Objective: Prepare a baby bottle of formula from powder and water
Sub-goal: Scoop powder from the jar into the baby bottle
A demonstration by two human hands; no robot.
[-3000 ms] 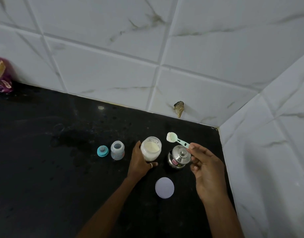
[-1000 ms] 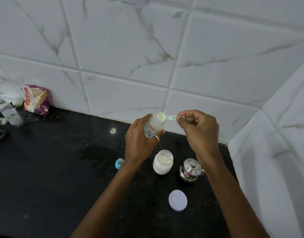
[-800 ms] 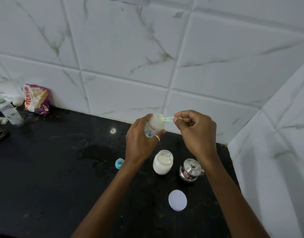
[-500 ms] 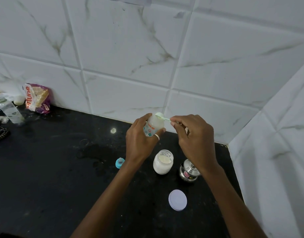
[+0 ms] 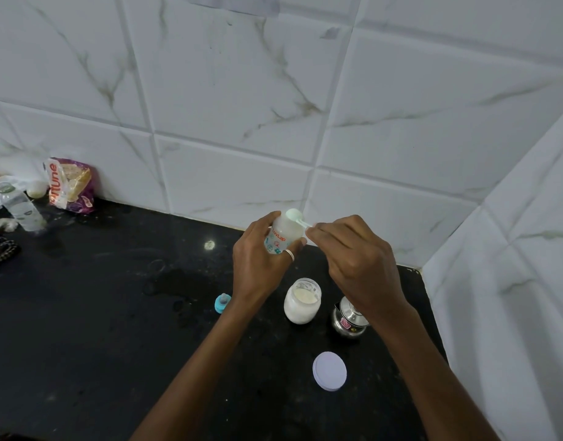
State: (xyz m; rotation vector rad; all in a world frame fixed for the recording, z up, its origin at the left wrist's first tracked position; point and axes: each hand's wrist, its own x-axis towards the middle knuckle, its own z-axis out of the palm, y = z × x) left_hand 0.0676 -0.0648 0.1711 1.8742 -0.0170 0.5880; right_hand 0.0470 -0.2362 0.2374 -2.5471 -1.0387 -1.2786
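While lid (image 5: 329, 371) lies nearest on counter (image 5: 82, 329), jar (image 5: 302, 300) stands open beyond. Left hand (image 5: 261, 265) grips bottle (image 5: 283, 233), raised above counter; right hand (image 5: 356, 259) pinches scoop (image 5: 295, 215) at bottle mouth. Tip slowly, keep scoop bowl centred, bottle upright.

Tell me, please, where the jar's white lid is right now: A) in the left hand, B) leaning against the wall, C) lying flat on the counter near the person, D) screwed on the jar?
C: the lid lies flat on the counter, apart from the open jar.
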